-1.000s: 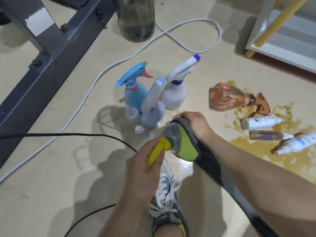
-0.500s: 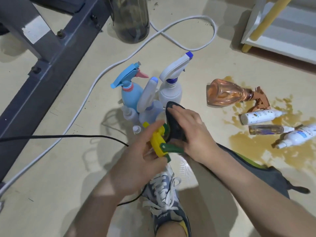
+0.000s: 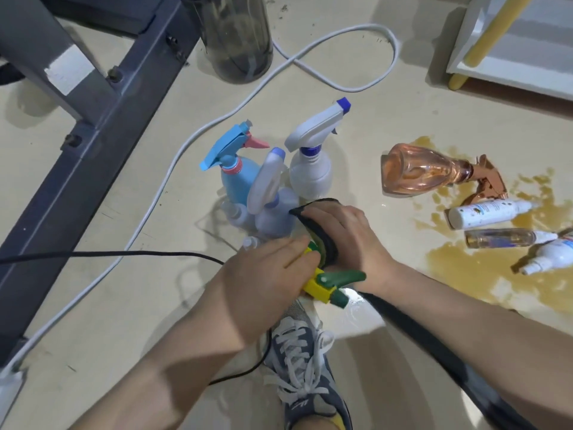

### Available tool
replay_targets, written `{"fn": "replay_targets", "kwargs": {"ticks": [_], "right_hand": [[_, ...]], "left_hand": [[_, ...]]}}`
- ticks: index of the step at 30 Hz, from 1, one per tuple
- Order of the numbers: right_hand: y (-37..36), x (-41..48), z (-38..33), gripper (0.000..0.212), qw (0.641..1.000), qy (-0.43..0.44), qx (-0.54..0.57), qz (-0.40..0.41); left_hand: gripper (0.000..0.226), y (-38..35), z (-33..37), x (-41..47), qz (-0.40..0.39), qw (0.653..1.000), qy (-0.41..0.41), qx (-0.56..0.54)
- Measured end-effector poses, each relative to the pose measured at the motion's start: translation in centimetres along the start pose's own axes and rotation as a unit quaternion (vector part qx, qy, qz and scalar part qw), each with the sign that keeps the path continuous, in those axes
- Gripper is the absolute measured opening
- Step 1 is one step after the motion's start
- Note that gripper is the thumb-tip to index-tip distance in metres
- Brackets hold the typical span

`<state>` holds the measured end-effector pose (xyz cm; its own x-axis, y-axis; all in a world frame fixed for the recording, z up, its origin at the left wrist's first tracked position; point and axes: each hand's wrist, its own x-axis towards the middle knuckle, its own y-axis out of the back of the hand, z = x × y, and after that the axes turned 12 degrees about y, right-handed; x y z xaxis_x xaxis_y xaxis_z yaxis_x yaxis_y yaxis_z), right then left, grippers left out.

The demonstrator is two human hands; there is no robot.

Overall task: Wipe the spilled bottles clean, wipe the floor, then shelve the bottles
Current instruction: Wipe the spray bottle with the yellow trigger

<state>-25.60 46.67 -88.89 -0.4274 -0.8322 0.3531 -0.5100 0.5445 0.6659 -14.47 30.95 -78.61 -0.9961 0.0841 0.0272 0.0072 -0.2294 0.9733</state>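
Above the shoe (image 3: 305,367), grips spray bottle (image 3: 322,285) head-nearest in left hand (image 3: 266,287). Clamps cloth (image 3: 327,243) round far body with right hand (image 3: 347,231).

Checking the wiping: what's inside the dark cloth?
A yellow-green trigger head sticks out, gripped by the left hand. The right hand holds the cloth round the bottle's body, which is hidden.

The person wore a navy-grey sneaker (image 3: 310,395) with white laces (image 3: 294,342) and a pale mesh toe (image 3: 302,308); a yellow sock (image 3: 338,421) showed at the ankle. Both forearms were bare, without sleeves.
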Motion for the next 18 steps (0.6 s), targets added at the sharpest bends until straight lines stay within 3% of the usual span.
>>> {"fn": "replay_targets", "kwargs": {"ticks": [2,4,6,8,10,13,16,18], "right_hand": [[-0.7,-1.4,-0.7,0.076,0.997,-0.027,0.043,0.060],[-1.8,-2.4,-2.3,0.077,0.984,-0.107,0.031,0.139],[-3.4,-2.7,-3.8,0.074,0.960,-0.177,-0.010,0.215],[-4.4,-2.2,-5.0,0.073,0.935,-0.223,-0.035,0.274],[-4.2,-1.4,-5.5,0.071,0.922,-0.249,-0.039,0.295],[-2.4,-1.2,-4.4,0.070,0.952,-0.224,-0.019,0.208],[1.0,-0.5,-1.3,0.058,0.978,-0.147,0.135,0.060],[3.1,0.6,-0.1,0.074,0.966,-0.126,0.220,-0.038]], "left_hand": [[0.035,0.1,0.9,0.4,0.009,0.997,0.042,-0.064],[0.036,0.4,2.3,0.6,0.017,0.980,0.144,-0.138],[0.036,0.3,3.5,1.1,0.043,0.947,0.264,-0.175],[0.049,0.3,4.4,2.2,0.040,0.910,0.366,-0.190],[0.051,0.6,4.5,3.2,0.013,0.887,0.412,-0.207],[0.038,1.3,4.0,3.7,-0.011,0.888,0.391,-0.243],[0.028,1.8,3.7,3.6,-0.071,0.938,0.265,-0.212],[0.010,1.8,3.1,3.9,-0.111,0.966,0.161,-0.167]]}}
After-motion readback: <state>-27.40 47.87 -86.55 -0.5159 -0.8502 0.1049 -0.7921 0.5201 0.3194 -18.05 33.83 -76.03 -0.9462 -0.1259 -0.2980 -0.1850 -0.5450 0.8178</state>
